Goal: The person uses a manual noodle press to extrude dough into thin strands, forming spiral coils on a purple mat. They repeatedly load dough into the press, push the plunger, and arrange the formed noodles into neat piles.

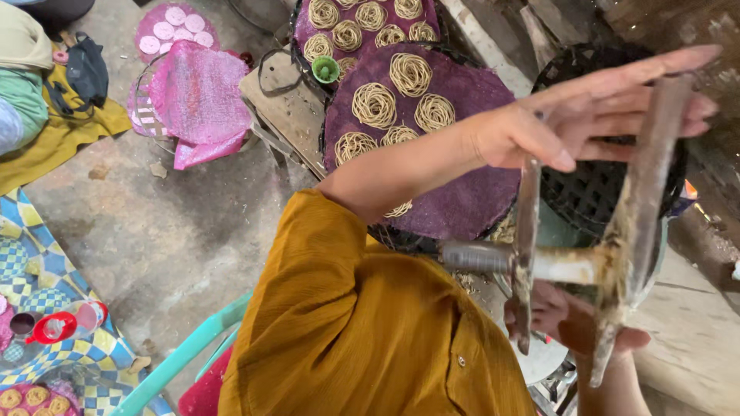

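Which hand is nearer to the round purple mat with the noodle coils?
Left. The left hand lies with flat fingers on the metal press, just beside the purple mat at its right edge. The right hand is lower, under the press, farther away.

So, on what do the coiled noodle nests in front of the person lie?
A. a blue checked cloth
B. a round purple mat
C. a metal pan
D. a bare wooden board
B: the noodle nests rest on a round purple mat, next to the wooden board.
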A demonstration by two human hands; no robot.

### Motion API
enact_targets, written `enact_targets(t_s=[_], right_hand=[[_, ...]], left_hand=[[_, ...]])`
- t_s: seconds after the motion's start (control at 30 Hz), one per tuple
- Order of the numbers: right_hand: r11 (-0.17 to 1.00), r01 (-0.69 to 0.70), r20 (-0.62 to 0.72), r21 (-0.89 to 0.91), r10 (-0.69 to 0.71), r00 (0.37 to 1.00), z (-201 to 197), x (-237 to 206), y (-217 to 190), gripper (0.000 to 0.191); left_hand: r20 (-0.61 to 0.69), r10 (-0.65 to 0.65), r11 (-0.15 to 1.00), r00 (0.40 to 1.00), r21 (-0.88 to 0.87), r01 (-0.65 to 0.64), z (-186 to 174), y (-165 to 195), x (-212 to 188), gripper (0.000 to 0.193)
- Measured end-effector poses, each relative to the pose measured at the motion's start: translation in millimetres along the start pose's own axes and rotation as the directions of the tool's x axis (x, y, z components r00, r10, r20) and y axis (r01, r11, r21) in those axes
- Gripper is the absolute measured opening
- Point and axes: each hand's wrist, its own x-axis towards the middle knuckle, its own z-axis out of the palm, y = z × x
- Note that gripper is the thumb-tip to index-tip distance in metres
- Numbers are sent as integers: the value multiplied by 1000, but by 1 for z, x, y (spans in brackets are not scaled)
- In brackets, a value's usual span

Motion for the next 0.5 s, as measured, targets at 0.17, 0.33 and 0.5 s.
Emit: enact_targets(t_s=[0.17,0.33,0.5], right_hand=[[990,-124,-319,-64,97,943,10,43,-18,141],[991,-113,-459,-68,69,886,3,64,-17,132],[981,-134,-408,-138,66,910,-10,44,1,125]], left_hand=[[-204,-29,989,979,-146,-1,-56,-21,-42,91],[-349,-3,950,937,-295,-106,-97,-41,-72,54],[-344,65,939,937,-297,-174,-96,-54,-87,50]])
